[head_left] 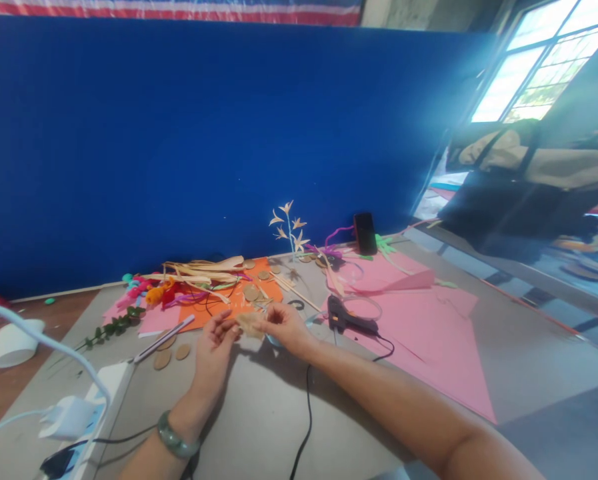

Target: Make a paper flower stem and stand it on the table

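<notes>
My left hand [213, 347] and my right hand [286, 327] meet above the grey table top [259, 413], and both pinch a small tan dried-leaf piece [250, 324] between their fingertips. A green bangle sits on my left wrist. Just right of my right hand lies a black glue gun [346, 318] with its cord trailing toward me. Behind the hands, a small stem of cream leaf flowers [289, 230] stands upright.
An orange sheet [219, 307] holds tan strips, round wooden discs and colourful pipe cleaners [146, 292]. Pink paper [429, 327] covers the right side. A black phone [365, 233] leans on the blue wall. A white power strip [86, 413], charger and cup [16, 343] are at left.
</notes>
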Tool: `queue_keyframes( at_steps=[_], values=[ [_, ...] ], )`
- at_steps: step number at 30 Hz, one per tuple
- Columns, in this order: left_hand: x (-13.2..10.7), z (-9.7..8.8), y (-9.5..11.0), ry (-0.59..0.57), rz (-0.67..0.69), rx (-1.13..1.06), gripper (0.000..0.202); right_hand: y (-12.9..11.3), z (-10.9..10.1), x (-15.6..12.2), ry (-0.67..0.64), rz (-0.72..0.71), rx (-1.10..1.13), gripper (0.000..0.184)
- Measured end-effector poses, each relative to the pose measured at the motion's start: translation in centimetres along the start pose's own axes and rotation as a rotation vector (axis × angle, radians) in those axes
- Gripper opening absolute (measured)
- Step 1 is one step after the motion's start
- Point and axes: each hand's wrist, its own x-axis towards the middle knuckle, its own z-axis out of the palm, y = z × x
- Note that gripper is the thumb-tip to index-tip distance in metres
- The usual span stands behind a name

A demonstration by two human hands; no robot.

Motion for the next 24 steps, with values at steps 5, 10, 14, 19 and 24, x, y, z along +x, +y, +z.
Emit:
queue_keyframes(
  at_steps=[5, 10, 14, 19, 24],
  values=[
    [-0.9, 0.0, 0.5, -0.04, 0.31, 0.308, 0.02, -0.3, 0.0, -0.4, 0.03, -0.05, -0.096, 0.041],
    [-1.9, -0.1, 0.7, -0.005, 0.535, 0.4, 0.041, -0.4, 0.0, -0.8, 0.004, -0.11, -0.216, 0.039],
    [-1.8, -0.1, 0.8, -0.076, 0.639, 0.549, 0.027, -0.3, 0.0, -1.0, -0.001, -0.131, -0.241, 0.041],
    [-1.0, 0.2, 0.7, -0.124, 0.365, 0.425, 0.02, -0.6, 0.1, -1.2, -0.019, -0.152, -0.222, 0.04],
    [-1.2, 0.5, 1.6, -0.176, 0.125, 0.214, 0.017, -0.8, 0.1, -1.2, -0.039, -0.102, -0.172, 0.042]
  ],
)
